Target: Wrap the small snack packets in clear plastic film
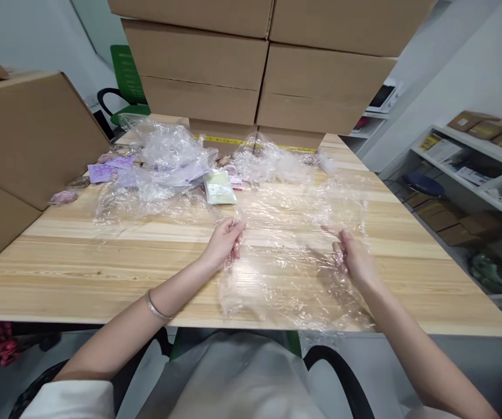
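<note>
A large sheet of clear plastic film [272, 273], crinkled and shiny, stretches across the front of the wooden table [80, 256] between my hands. My left hand [226, 240] pinches its left edge. On the other side my right hand [353, 256] has its fingers closed on the film, with the index finger pointing inward. Beyond my left hand lies a small pale green packet [219, 187] with a printed label. Crumpled clear plastic bags [168, 145] are heaped behind it, and another crumpled plastic heap [272, 160] lies to its right.
Stacked cardboard boxes [207, 64] rise at the table's far end. A big cardboard box [28, 134] borders the left side. Purple packets [102, 171] lie by the plastic heap. White shelves [473, 157] with parcels stand at the right, off the table.
</note>
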The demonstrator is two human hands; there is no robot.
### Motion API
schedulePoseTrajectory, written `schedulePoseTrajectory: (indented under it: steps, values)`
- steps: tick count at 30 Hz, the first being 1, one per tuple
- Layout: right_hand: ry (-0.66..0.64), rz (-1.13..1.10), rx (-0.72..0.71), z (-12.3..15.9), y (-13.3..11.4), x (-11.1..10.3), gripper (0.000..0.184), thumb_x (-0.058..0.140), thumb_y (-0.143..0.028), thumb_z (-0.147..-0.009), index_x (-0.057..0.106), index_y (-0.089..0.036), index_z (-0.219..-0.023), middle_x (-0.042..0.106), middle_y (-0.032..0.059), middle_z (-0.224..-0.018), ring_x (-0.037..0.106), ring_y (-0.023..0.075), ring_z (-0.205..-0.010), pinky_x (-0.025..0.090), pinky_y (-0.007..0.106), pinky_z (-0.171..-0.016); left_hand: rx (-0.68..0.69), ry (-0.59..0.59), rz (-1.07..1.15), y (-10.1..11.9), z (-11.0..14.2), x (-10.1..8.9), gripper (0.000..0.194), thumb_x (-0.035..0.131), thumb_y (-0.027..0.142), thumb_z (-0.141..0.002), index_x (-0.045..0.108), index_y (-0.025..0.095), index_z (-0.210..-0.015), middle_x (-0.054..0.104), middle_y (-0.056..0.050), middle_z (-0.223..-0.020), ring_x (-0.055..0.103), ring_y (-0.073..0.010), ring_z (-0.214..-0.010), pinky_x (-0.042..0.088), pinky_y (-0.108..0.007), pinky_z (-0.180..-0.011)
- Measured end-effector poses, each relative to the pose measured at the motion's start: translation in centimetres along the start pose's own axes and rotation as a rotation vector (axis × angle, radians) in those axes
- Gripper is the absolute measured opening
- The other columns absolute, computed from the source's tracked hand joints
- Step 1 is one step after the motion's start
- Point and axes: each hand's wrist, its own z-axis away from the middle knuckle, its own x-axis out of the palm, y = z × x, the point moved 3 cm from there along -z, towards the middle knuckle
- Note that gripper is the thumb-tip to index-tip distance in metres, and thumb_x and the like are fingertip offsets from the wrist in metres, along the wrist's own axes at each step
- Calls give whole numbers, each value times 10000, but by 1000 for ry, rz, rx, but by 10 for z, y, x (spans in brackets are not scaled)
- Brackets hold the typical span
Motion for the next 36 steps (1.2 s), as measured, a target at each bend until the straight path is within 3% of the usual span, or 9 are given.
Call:
schedulePoseTrajectory:
  steps: [5, 8, 13, 17, 20, 23, 26, 29, 36]
  values:
    - [126, 670, -75, 7, 21, -22, 642, 447, -559, -909, 549, -129, -1374, 668, 101, -756, 652, 282, -673, 531, 447, -653, -122, -93, -221, -15, 2, -9, 278, 598, 399, -911, 433, 226, -770, 504, 82, -491, 510, -130, -281, 314, -203, -276]
    - [218, 953, -369, 17, -6, -1, 686, 439, -441, -939, 332, -110, -1530, 619, 229, -1263, 596, 392, -1163, 472, 586, -947, -60, -142, -582, -9, 8, -1, 294, 516, 475, -946, 472, 224, -799, 577, 22, -556, 604, -172, -412, 414, -251, -381]
    - [-341, 984, -690, 8, -10, 72, 582, 300, -511, -1024, 252, -312, -1569, 301, 53, -1614, 251, 290, -1493, 251, 557, -1196, 264, 87, -1308, 44, -6, 4, 538, 241, 483, -1027, 630, 164, -837, 695, -121, -756, 680, -241, -690, 496, -338, -648]
    - [-415, 1062, -634, -10, 19, 90, 699, 323, -660, -970, 279, -296, -1565, 146, 66, -1651, 76, 330, -1519, 155, 587, -1211, 113, 451, -1523, 78, -61, -26, 511, 267, 401, -1025, 657, 82, -1112, 722, -214, -1033, 692, -316, -983, 501, -373, -825]
    - [-383, 1063, -632, -12, 24, 85, 712, 364, -675, -953, 294, -308, -1560, 175, 67, -1646, 94, 348, -1515, 164, 605, -1203, -40, 467, -1531, 77, -103, -50, 574, 450, 552, -944, 707, 43, -1005, 717, -274, -1047, 671, -396, -1049, 504, -413, -858]
    - [-346, 993, -651, -21, 0, 81, 544, 358, -571, -999, 504, -294, -1444, 385, 82, -1571, 292, 344, -1471, 277, 594, -1169, -96, 476, -1497, 67, -124, -63, 599, 564, 609, -861, 707, 49, -1021, 719, -277, -1051, 672, -406, -1052, 518, -405, -831]
    - [-253, 870, -712, -60, -43, 93, 425, 341, -370, -1037, 657, -184, -1251, 601, 144, -1367, 532, 293, -1294, 426, 493, -1084, -103, 486, -1457, 60, -124, -68, 579, 552, 596, -873, 674, 86, -1116, 716, -247, -1107, 690, -360, -1033, 527, -365, -776]
    - [-446, 865, -760, -117, -75, 135, 382, 344, -237, -1026, 631, -168, -1269, 624, 121, -1332, 591, 234, -1210, 445, 402, -1052, -93, 464, -1452, 63, -114, -74, 470, 516, 522, -914, 660, 132, -1134, 720, -203, -1135, 696, -325, -1029, 525, -339, -756]
    - [-447, 968, -636, -205, -95, 224, 537, 564, -387, -936, 511, -78, -1371, 495, 237, -1421, 594, 343, -1151, 480, 445, -943, -102, 451, -1608, 76, -68, -96, 309, 516, 346, -928, 666, 123, -1079, 720, -242, -1058, 680, -385, -1031, 499, -418, -821]
